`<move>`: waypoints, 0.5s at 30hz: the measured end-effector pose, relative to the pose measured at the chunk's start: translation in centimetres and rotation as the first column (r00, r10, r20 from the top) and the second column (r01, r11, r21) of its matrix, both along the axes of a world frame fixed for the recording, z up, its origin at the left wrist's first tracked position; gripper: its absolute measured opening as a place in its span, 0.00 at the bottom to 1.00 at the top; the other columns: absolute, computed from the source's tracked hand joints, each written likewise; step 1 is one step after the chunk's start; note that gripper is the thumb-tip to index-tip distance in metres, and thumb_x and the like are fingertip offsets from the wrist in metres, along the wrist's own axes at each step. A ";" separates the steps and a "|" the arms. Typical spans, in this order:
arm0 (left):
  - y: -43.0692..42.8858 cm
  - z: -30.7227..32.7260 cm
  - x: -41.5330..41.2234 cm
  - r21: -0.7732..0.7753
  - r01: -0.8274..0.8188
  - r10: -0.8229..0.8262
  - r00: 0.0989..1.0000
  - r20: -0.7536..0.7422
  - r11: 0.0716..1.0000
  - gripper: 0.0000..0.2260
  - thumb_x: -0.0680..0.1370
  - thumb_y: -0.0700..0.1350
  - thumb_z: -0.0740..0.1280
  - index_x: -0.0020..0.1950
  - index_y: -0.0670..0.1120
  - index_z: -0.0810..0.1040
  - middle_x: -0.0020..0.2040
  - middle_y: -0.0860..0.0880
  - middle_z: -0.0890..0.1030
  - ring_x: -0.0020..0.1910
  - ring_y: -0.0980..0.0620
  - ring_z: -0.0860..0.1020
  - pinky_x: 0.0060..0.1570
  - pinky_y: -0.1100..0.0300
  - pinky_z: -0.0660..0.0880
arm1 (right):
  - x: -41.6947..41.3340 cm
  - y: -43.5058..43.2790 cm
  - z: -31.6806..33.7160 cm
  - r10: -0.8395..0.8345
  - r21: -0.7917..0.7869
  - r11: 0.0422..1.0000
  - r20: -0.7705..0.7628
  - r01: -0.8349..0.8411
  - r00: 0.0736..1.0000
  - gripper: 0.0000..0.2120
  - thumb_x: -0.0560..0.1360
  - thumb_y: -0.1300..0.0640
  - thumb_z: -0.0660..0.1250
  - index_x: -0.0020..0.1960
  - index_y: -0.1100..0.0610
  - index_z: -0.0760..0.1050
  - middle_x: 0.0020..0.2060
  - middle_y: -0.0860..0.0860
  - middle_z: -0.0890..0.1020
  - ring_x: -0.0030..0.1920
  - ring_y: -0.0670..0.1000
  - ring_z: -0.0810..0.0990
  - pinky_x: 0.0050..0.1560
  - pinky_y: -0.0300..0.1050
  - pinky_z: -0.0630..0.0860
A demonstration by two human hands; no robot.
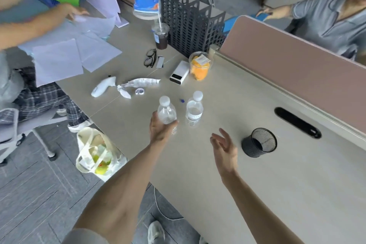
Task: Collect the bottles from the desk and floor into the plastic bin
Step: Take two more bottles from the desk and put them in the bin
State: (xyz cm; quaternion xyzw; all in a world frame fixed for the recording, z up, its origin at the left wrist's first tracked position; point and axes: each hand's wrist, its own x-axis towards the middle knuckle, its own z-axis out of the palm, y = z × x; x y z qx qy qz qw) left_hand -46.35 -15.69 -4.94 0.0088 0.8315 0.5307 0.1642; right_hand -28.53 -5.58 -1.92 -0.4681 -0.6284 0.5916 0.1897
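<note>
My left hand [160, 129] grips a clear plastic bottle with a white cap [166, 112] around its lower half, upright just above the desk [217, 184]. A second clear bottle with a white cap and a label [194, 110] stands on the desk just to the right of it. My right hand [224, 147] hovers open over the desk, below and to the right of that second bottle, fingers spread and holding nothing. No plastic bin is in view.
A black mesh cup [259, 142] stands right of my right hand. Further back lie a crushed wrapper [138, 84], a white handheld device [103, 87], a power bank [179, 72], a cup of orange snacks [200, 65], glasses [150, 58] and an iced drink [160, 35]. A tote bag [95, 150] sits on the floor. Other people sit around the desk.
</note>
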 end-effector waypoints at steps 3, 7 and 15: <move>-0.9 0.6 0.3 0.033 0.006 -0.005 1.000 -0.031 0.999 0.24 0.64 0.51 0.75 0.57 0.48 0.74 0.53 0.50 0.76 0.51 0.51 0.75 0.50 0.60 0.70 | 0.0 -0.2 -0.3 0.029 -0.001 1.000 0.020 -0.029 0.999 0.20 0.78 0.59 0.66 0.69 0.53 0.73 0.58 0.50 0.83 0.52 0.45 0.81 0.45 0.33 0.72; -3.0 1.0 1.2 0.030 0.023 -0.022 1.000 -0.022 0.999 0.17 0.65 0.52 0.75 0.50 0.51 0.75 0.47 0.50 0.79 0.46 0.52 0.80 0.44 0.59 0.76 | -0.6 -0.2 -0.8 0.083 0.011 0.996 0.046 -0.084 0.995 0.18 0.78 0.59 0.66 0.68 0.55 0.74 0.59 0.51 0.82 0.53 0.47 0.81 0.44 0.29 0.72; -7.4 1.1 6.2 0.123 -0.086 0.071 0.990 0.126 0.989 0.22 0.62 0.53 0.72 0.55 0.53 0.73 0.47 0.51 0.82 0.47 0.49 0.82 0.46 0.50 0.80 | -6.3 0.8 -2.9 0.128 0.092 0.987 0.078 -0.135 0.989 0.41 0.70 0.50 0.77 0.76 0.54 0.60 0.68 0.51 0.73 0.68 0.49 0.71 0.66 0.45 0.69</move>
